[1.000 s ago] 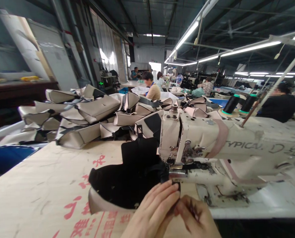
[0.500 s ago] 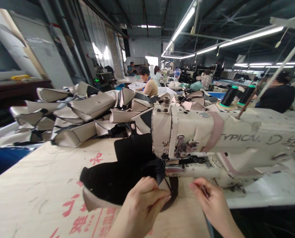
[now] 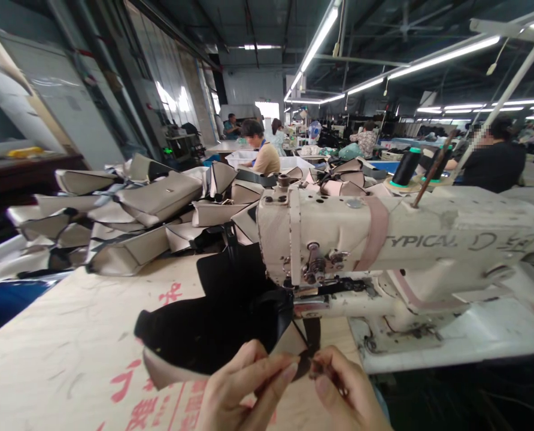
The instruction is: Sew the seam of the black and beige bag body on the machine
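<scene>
A beige handbag (image 3: 166, 368) with a black inside lies under the head of the sewing machine (image 3: 321, 233), on the arm's left end. A dark strap (image 3: 312, 336) hangs below that arm. Just in front of the bag, my left hand (image 3: 249, 383) is closed in a pinch, thumb against forefinger. What its fingertips hold, if anything, is too small to make out. Close beside it, my right hand (image 3: 345, 389) is closed around a small dark brownish object that its fingers mostly cover. The two sets of fingertips nearly meet.
Many beige bags (image 3: 159, 197) with black trim are heaped behind the wooden tabletop (image 3: 91, 323), which bears red printing. Black thread cones (image 3: 406, 167) stand behind the machine. A person in black (image 3: 491, 158) sits at the right; other people work farther back.
My right hand has moved left and down to meet my left hand. The left hand has lowered slightly, still pinching. The view has shifted a little; the bag stays at the machine.
</scene>
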Available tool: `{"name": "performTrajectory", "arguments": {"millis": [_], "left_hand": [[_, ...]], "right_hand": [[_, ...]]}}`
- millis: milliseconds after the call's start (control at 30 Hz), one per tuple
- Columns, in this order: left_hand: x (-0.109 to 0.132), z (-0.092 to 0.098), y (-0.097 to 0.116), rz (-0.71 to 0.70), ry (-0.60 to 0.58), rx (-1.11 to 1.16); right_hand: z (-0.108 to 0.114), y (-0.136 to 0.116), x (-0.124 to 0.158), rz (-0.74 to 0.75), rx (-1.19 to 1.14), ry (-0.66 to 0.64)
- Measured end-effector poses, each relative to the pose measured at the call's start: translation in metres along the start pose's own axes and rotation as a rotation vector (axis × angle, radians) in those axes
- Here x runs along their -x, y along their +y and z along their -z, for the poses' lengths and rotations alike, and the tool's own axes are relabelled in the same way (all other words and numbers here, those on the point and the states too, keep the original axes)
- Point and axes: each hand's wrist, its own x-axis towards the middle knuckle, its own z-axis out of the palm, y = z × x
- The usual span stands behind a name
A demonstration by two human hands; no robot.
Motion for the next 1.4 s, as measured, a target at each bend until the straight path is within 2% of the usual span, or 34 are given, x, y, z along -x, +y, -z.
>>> {"name": "performTrajectory", "arguments": {"millis": [100, 200, 433, 567, 633, 767, 900, 1000, 1100, 1233, 1400], "left_hand": [[0.002, 0.000, -0.001, 0.000, -0.019, -0.028], [0.002, -0.003, -0.002, -0.002, -0.024, -0.051], [0.001, -0.005, -0.009, -0.005, 0.018, -0.083], [-0.001, -0.006, -0.015, -0.024, 0.024, -0.126], [-0.005, -0.010, -0.020, 0.012, 0.027, -0.164], [-0.026, -0.021, -0.034, 0.119, 0.086, -0.198], [-0.051, -0.025, -0.045, 0.213, 0.116, -0.208], [-0.060, -0.024, -0.045, 0.223, 0.086, -0.310], [-0.061, -0.023, -0.040, 0.222, 0.077, -0.421], [-0.058, -0.023, -0.038, 0.195, 0.064, -0.505], [-0.053, -0.020, -0.042, 0.160, -0.015, -0.455]], "right_hand": [[-0.008, -0.010, -0.005, -0.031, -0.088, 0.031], [-0.009, -0.017, -0.008, -0.017, -0.075, 0.071], [0.001, -0.009, -0.017, 0.081, -0.043, 0.083], [-0.003, -0.001, -0.030, 0.263, 0.183, 0.072], [-0.009, 0.005, -0.040, 0.283, 0.292, 0.115], [-0.017, 0.016, -0.064, 0.234, 0.297, 0.247], [-0.010, 0.025, -0.082, 0.145, 0.270, 0.399], [-0.002, 0.032, -0.087, 0.078, 0.250, 0.382], [0.000, 0.037, -0.087, 0.072, 0.263, 0.365], [-0.009, 0.036, -0.081, 0.074, 0.249, 0.379], [-0.020, 0.031, -0.083, 0.102, 0.225, 0.377]]}}
